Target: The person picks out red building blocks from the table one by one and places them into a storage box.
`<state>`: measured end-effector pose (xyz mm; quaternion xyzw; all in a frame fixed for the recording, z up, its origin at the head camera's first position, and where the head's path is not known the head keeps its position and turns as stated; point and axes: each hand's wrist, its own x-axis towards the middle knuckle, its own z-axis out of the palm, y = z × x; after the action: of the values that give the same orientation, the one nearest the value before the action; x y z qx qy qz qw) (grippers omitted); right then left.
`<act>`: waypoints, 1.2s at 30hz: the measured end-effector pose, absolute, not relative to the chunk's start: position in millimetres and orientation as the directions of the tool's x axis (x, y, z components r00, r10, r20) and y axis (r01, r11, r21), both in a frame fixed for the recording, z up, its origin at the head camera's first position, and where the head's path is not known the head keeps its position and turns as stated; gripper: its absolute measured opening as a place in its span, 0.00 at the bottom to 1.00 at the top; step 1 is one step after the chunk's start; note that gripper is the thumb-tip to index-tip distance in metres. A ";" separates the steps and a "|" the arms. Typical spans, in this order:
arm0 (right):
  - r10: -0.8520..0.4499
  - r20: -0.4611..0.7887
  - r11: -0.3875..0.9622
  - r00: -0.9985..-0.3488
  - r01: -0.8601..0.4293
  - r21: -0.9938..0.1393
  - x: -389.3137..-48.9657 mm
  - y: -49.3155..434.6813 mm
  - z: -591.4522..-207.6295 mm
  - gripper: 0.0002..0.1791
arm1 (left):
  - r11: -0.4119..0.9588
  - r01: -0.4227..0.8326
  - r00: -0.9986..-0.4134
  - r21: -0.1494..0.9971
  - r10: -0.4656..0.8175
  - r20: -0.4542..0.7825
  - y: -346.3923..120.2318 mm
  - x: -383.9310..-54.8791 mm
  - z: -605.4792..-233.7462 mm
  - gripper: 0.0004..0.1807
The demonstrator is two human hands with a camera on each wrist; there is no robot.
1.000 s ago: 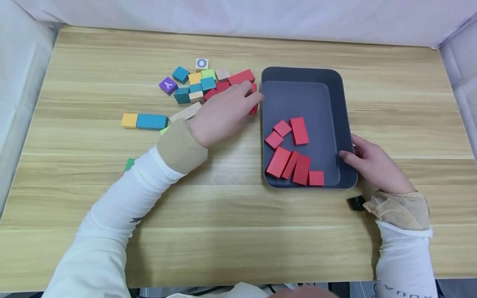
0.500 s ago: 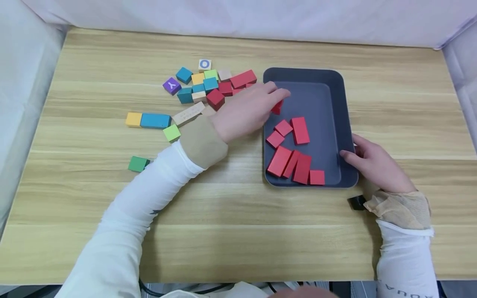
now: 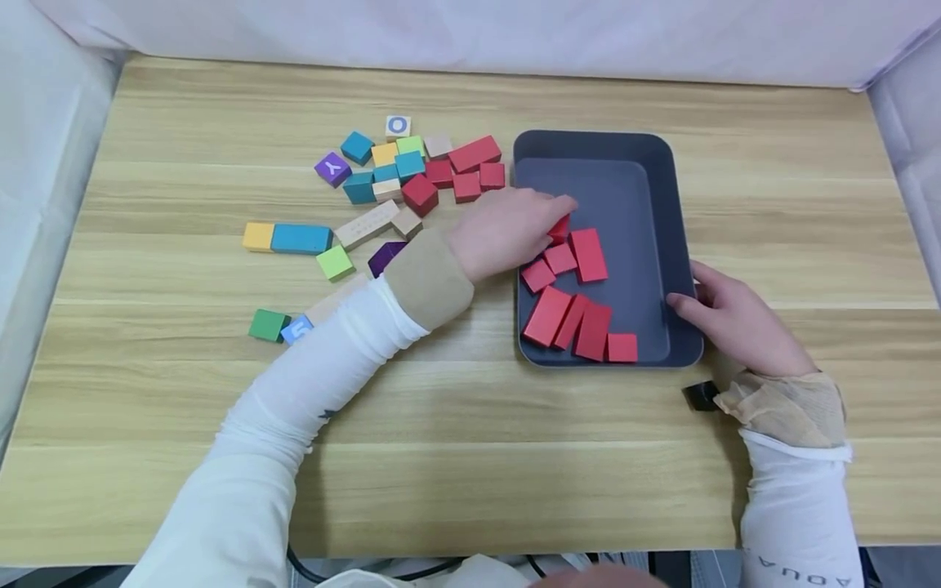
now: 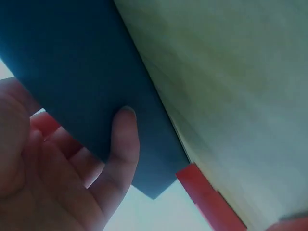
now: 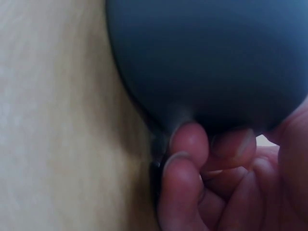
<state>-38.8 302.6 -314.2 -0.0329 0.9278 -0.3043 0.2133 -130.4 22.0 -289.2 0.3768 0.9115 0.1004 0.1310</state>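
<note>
In the head view my left hand (image 3: 515, 229) reaches over the left rim of a dark grey tray (image 3: 625, 192) and holds a red block (image 3: 560, 229) just inside it. The left wrist view shows that red block (image 4: 44, 121) between the curled fingers, with one finger (image 4: 126, 139) lying against the tray's outer wall. My right hand (image 3: 746, 322) grips the tray's right rim, thumb inside and fingers outside. Several red blocks lie in the tray, among them an upright oblong one (image 3: 590, 255) and a small one (image 3: 622, 348) near the front wall.
Left of the tray, red blocks (image 3: 474, 154) border a cluster with a blue block (image 3: 358, 147) and a purple lettered cube (image 3: 332, 169). A blue oblong block (image 3: 302, 238) and a green block (image 3: 269, 324) lie farther left. A black object (image 3: 701, 396) is by the right wrist.
My left hand has moved right from the block cluster to over the tray, carrying a red block, then slightly toward the front. My right hand stays at the tray's rim.
</note>
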 end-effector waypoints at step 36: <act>-0.186 -0.341 0.848 -0.922 0.024 -0.529 -39.4 353.5 -322.4 0.27 | 0.900 0.419 -0.865 0.124 0.437 -0.247 -18.2 -162.4 -270.5 0.20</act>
<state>-39.4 353.5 -322.4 -0.0430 0.9417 -0.2720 0.1933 -162.4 -18.2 -270.5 0.2216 0.9651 0.0329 0.1357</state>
